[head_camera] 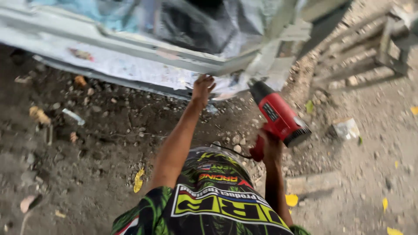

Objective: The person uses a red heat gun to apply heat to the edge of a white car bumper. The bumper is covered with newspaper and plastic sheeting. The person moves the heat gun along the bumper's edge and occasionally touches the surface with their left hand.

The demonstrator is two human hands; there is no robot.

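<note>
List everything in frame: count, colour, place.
heat gun: one, red with black nozzle, right of centre, nozzle toward the panel
metal panel: one, pale grey, scuffed, across the top
plastic sheet: one, translucent over dark, top centre
wooden slats: several, weathered grey, top right
dry leaves: several, yellow, scattered on the dirt
ground: dark dirt with stones
left hand: on the panel's lower edge
right hand: grips the heat gun's handle

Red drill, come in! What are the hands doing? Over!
Right hand grips red power tool, nose at grey metal frame. Left hand pressed on frame's lower edge. Nothing between tool and frame.
</note>
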